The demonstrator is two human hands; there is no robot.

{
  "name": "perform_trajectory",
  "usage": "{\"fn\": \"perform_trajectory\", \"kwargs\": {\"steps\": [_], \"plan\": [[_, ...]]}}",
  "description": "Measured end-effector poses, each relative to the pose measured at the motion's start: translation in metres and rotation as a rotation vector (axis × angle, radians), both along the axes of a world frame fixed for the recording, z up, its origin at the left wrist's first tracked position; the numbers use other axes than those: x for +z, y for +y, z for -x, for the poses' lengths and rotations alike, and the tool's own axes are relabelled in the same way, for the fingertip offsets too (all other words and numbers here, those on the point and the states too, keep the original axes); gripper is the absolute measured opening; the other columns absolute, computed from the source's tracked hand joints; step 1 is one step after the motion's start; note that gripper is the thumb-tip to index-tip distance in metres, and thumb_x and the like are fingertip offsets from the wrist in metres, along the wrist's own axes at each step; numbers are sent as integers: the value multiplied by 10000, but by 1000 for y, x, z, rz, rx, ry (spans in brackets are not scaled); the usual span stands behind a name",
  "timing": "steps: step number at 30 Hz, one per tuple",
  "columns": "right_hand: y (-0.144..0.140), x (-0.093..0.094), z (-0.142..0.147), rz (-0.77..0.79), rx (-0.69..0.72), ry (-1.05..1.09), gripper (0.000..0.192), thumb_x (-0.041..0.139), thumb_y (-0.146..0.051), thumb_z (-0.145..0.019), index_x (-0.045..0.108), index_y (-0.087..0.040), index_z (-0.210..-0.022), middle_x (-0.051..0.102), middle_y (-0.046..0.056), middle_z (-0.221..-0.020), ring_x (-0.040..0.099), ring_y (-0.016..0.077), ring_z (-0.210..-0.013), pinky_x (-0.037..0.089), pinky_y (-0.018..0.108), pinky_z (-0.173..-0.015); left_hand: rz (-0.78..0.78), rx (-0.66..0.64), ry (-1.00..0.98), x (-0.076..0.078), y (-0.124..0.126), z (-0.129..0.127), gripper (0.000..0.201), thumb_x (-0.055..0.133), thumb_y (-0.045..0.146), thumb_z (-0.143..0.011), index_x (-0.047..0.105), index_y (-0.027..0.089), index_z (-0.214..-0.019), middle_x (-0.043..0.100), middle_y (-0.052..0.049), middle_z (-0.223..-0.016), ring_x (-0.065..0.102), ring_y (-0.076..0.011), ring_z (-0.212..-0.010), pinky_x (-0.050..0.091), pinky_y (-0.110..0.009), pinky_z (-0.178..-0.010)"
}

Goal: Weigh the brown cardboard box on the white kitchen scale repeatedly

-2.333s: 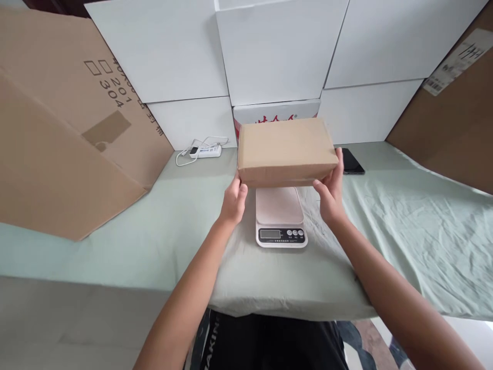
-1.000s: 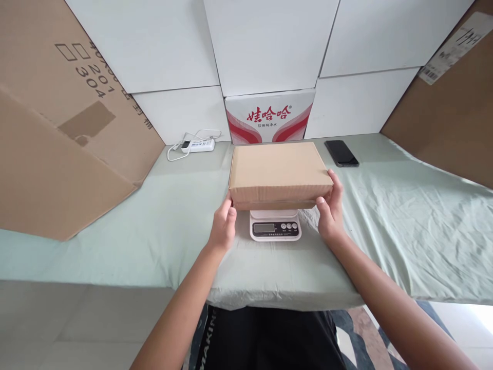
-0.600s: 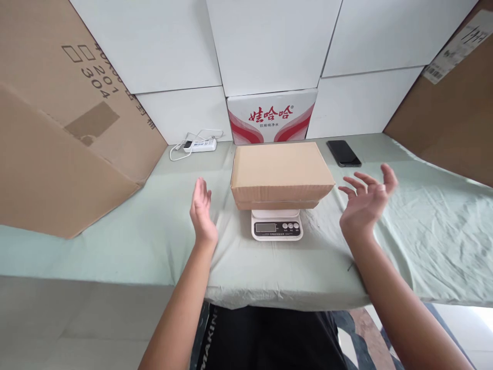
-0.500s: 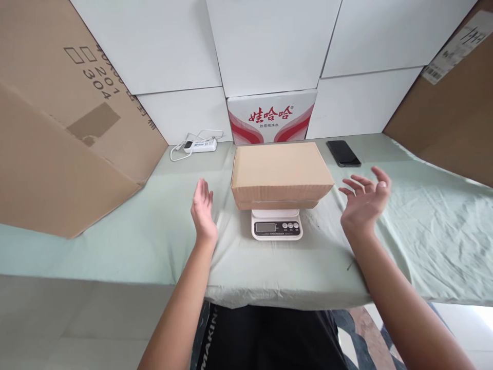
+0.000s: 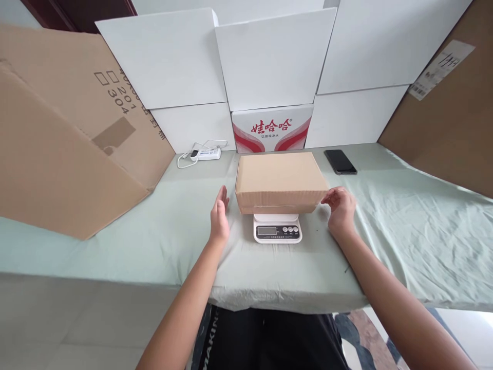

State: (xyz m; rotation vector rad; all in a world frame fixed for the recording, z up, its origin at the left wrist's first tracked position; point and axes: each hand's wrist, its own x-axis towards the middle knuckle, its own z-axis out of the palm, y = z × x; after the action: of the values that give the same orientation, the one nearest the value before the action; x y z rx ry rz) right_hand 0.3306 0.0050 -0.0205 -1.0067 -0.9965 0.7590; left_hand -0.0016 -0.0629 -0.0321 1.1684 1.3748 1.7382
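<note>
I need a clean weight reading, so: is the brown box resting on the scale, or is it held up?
Resting on the scale. The brown box lies flat across its platform; the left hand is apart, the right hand at its corner, contact unclear.

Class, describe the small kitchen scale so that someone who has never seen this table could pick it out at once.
Start at the pale green cloth-covered table and find the plain brown box at its middle, between the left hand and right hand. The scale sits directly under that box. Only it has a grey display and round buttons on a white front edge.
</note>
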Motion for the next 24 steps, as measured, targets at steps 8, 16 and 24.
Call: {"fn": "perform_trajectory", "kwargs": {"steps": [8,16,24], "plan": [[0,5,4,67,55,35,367,672,-510,-981,680,-248,-724,660,3,-734,600,151,-662,497,302,-611,-6,-53,-37,-3,4,1,907,492,886,-1023,661,227,-1622,561,-150,-1797,490,-370,-1710,408,-499,-1421],[2,4,4,44,91,28,409,678,-535,-986,649,-252,-691,642,7,-714,574,159,-642,475,316,-603,125,141,65,10,8,4,435,555,555,-1060,824,213,-1080,869,-151,-1237,805,-317,-1248,639,-395,-892],[1,5,3,22,108,-17,408,653,-407,-960,532,-247,-604,485,-13,-604,468,157,-619,366,328,-610,141,200,121,20,4,3,461,612,434,-982,420,259,-601,418,50,-577,388,-134,-562,310,-302,-575]]}}
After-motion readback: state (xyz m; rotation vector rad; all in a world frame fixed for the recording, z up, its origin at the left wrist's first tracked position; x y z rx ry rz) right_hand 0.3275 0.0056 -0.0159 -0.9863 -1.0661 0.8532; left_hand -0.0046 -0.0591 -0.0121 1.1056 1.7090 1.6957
